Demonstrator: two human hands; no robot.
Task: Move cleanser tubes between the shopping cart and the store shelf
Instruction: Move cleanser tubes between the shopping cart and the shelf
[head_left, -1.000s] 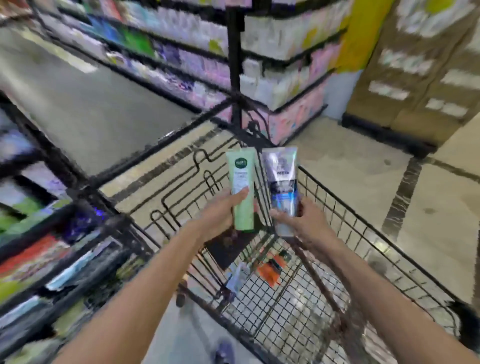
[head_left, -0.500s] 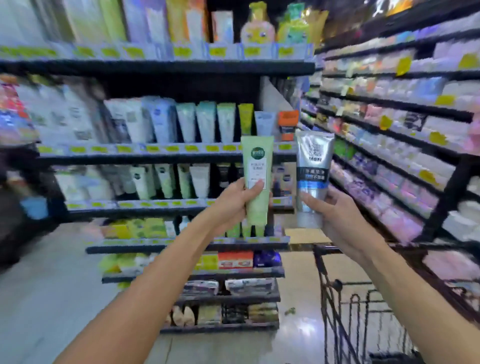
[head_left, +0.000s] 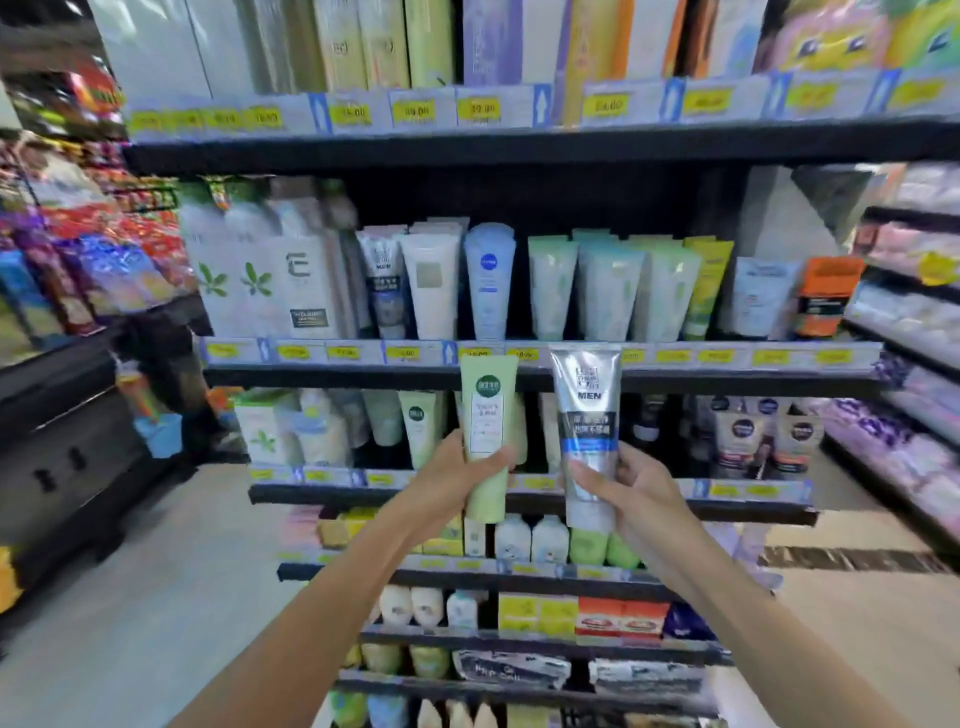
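My left hand (head_left: 453, 480) grips a pale green cleanser tube (head_left: 488, 421) by its lower half, cap end down. My right hand (head_left: 631, 486) grips a silver and blue tube marked MEN (head_left: 587, 415) the same way. Both tubes stand upright side by side in front of the store shelf (head_left: 519, 375). Behind them, one shelf row holds several matching green tubes (head_left: 422, 428), and the row above carries white, blue and green tubes (head_left: 608, 291). The shopping cart is out of view.
A tall black shelf unit fills the view, with boxes on the top shelf (head_left: 467, 140) and bottles and packs on the lower shelves (head_left: 514, 571). A snack rack (head_left: 78, 260) stands at left, another shelf run (head_left: 909, 364) at right. Pale floor (head_left: 130, 597) lies at lower left.
The view has swung from the cart up to the shelf and closer to it. Both hands still hold their tubes, now raised in front of the middle shelves.
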